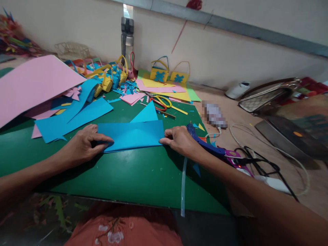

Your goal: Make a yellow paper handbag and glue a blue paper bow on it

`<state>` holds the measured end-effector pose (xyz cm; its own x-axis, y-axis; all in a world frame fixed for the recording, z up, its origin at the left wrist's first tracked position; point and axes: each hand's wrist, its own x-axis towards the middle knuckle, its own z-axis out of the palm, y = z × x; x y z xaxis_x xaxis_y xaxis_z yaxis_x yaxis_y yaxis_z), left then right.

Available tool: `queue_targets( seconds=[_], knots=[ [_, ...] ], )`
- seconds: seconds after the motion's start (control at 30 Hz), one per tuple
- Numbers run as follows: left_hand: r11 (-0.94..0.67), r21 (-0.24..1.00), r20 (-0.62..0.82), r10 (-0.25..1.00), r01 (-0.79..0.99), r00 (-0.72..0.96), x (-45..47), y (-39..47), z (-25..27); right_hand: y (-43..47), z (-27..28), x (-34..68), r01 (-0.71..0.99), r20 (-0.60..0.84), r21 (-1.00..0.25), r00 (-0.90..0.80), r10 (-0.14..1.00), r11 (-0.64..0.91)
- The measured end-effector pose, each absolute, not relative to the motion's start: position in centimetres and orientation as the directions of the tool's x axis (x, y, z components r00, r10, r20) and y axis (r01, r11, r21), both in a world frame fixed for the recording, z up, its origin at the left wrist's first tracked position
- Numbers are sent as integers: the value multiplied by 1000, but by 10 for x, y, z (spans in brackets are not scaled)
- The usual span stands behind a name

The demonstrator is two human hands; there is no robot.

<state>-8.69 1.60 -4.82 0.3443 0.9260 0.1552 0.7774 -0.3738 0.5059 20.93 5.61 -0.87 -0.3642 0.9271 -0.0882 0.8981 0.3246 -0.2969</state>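
A folded sheet of blue paper (133,135) lies on the green board in front of me, its crease along the near edge. My left hand (89,141) pinches its left end between thumb and fingers. At the right end, my right hand (176,138) grips the paper's edge in a pinch. Just behind it rests a triangular blue paper piece (147,112). Scissors with red and yellow handles (162,102) lie farther back. A blue glue gun (208,145) sits beside my right forearm, and a clear glue stick (183,188) shows below my right wrist.
Pink sheets (38,85) and blue paper (74,119) cover the left side. Small paper baskets (105,82) crowd the back, with two yellow paper bags (159,74) by the wall. On the right are a blurred phone (214,114), cables (271,164) and a handbag (266,97).
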Motion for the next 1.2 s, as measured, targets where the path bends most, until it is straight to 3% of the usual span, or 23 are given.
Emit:
queue_targets(
  seconds=[0.8, 1.2],
  knots=[
    [-461, 484, 269, 887, 744, 374, -85, 16, -46, 51, -12, 206, 914, -70, -56, -405, 912, 402],
    [-442, 541, 197, 894, 715, 403, -88, 17, -44, 52, -12, 205, 900, -89, 58, -426, 900, 432]
  ],
)
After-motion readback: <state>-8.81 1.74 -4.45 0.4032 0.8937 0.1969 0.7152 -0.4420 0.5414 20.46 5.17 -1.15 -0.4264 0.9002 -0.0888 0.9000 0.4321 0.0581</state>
